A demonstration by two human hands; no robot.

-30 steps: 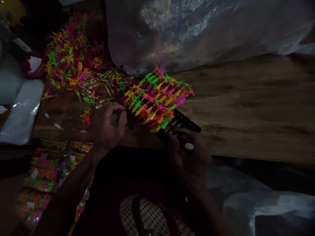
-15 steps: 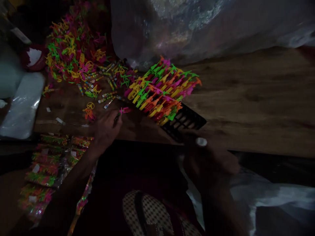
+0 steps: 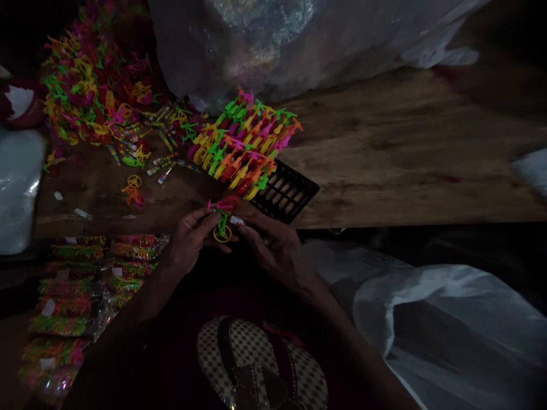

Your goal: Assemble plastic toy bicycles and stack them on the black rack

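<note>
My left hand (image 3: 191, 234) pinches a small plastic toy bicycle (image 3: 222, 219) with pink, green and red parts and a yellow spoked wheel. Close against it, my right hand (image 3: 271, 242) is closed on a small printed tube (image 3: 236, 221), whose whitish end shows beside the toy. Both hands are together at the table's front edge. Just beyond them a black slotted rack (image 3: 294, 191) carries rows of bright toy bicycles (image 3: 245, 148). Several patterned tubes (image 3: 160, 164) lie loose to the left of the rack.
A big heap of coloured plastic parts (image 3: 89, 85) covers the back left of the wooden table (image 3: 384, 159). Clear plastic sheeting (image 3: 265, 51) stands behind. Packed toys in bags (image 3: 68, 302) lie lower left. A white sack (image 3: 410, 285) opens at lower right.
My right hand has moved left from the rack's near end to meet my left hand, and now holds a tube at the toy bicycle. The view has shifted to the right.
</note>
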